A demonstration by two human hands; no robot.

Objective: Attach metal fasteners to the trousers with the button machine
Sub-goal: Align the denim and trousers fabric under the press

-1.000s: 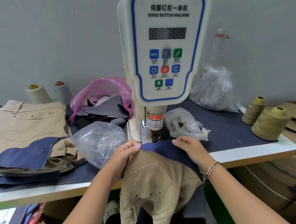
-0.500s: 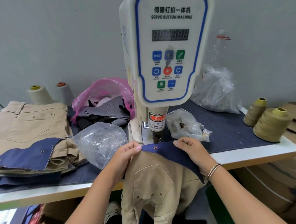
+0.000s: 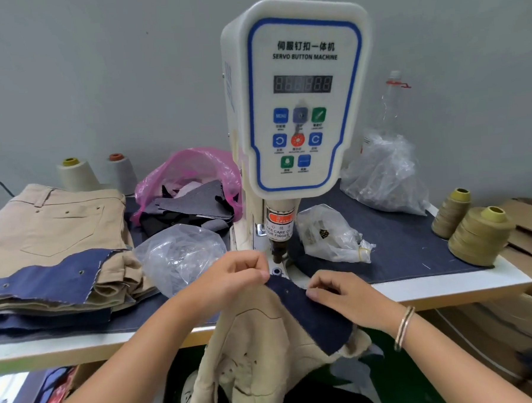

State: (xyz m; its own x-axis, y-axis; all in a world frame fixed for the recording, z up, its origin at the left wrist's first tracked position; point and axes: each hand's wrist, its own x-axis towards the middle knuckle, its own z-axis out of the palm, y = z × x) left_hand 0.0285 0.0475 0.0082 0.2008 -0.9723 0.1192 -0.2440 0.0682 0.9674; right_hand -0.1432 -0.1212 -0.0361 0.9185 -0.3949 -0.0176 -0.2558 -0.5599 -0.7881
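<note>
**Trousers held just in front of the machine's punch**

The trousers [image 3: 260,349] hang over the table edge [image 3: 448,290] in front of the machine [image 3: 300,107], beige cloth with a navy flap [image 3: 310,313] on top. My left hand [image 3: 232,280] pinches the flap's upper corner, just left of the punch [image 3: 279,250]; my right hand [image 3: 347,298] pinches the flap's near edge, right of the punch and nearer to me. One small fastener [image 3: 287,291] shows on the flap between my hands. The flap's tip sits just short of the die [image 3: 276,271] under the punch, which stands clear above it.

Counting round the machine: one stack of trousers [image 3: 54,243] to its left, with a navy flap folded out toward me; two pale thread cones [image 3: 97,176] behind that stack; one pink bag [image 3: 192,180] of dark scraps beside the column on the left; three clear bags, one [image 3: 181,255] left of the punch, one [image 3: 331,235] right of it, one [image 3: 383,176] farther back right with a bottle [image 3: 392,102] behind it; two olive thread cones [image 3: 476,233] at the far right near the table's corner.

Bare navy mat [image 3: 409,255] lies right of the machine, between the near clear bag and the olive cones. The table's front edge right of my right hand is uncovered. Left of the punch, the clear bag sits close beside my left hand.
</note>
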